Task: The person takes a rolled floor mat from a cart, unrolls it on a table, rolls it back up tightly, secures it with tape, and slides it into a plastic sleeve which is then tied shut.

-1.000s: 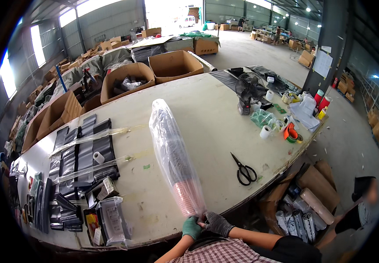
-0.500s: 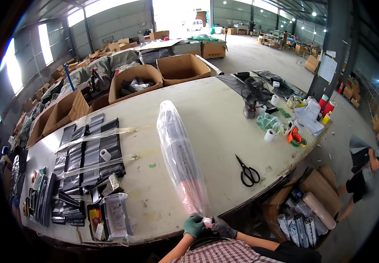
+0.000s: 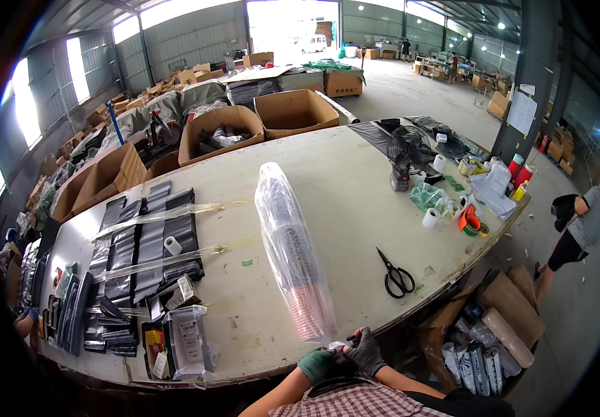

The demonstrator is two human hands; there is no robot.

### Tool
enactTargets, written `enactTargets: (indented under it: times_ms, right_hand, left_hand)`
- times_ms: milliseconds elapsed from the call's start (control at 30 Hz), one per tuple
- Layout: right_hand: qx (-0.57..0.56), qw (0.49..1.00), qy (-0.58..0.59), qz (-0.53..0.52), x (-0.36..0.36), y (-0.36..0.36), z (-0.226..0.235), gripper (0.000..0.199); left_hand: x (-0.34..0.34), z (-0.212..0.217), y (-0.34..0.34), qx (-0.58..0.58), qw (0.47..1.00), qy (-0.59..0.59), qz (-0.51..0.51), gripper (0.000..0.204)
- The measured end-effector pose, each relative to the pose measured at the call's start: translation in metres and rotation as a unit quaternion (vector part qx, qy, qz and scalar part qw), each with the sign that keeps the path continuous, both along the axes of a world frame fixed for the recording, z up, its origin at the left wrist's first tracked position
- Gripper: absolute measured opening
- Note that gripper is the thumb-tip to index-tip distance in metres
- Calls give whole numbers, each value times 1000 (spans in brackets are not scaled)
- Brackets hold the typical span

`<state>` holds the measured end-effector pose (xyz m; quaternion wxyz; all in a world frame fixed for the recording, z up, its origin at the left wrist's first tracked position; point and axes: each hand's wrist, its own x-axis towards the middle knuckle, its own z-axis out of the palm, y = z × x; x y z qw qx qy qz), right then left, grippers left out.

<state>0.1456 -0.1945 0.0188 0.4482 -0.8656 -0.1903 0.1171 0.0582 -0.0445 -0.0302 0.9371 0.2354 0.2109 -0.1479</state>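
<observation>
A long clear sleeve of stacked cups [image 3: 293, 254] is lying across the table [image 3: 355, 187], its near end overhanging the table's front edge. That end is being pinched by the left hand [image 3: 317, 363] and right hand [image 3: 366, 349], both gloved. Scissors [image 3: 396, 274] are lying right of the sleeve, well apart; bare tabletop is being left on both sides.

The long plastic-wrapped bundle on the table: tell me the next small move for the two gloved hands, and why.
Probably keep both hands pinched on the near end and finish gathering or closing the plastic there. The left hand and right hand meet right at the tip of the plastic-wrapped bundle, which lies flat along the table. The scissors lie to the right, untouched, if trimming is needed.
</observation>
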Motion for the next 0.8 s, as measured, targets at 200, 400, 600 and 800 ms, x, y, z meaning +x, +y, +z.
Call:
enactTargets:
  times_ms: [200,400,600,800]
  right_hand:
    - [-25,997,-27,65,5,5,13,49]
    - [-45,984,-30,171,-4,20,6,37]
    - [45,969,-176,169,-15,35,-1,28]
    - [103,960,-190,176,-15,43,2,27]
  left_hand:
    - [-4,53,21,-199,971,-106,-77,37]
    - [-8,59,17,-54,998,-12,5,30]
    - [-22,45,14,208,976,47,53,20]
    - [-36,42,21,-93,986,130,36,23]
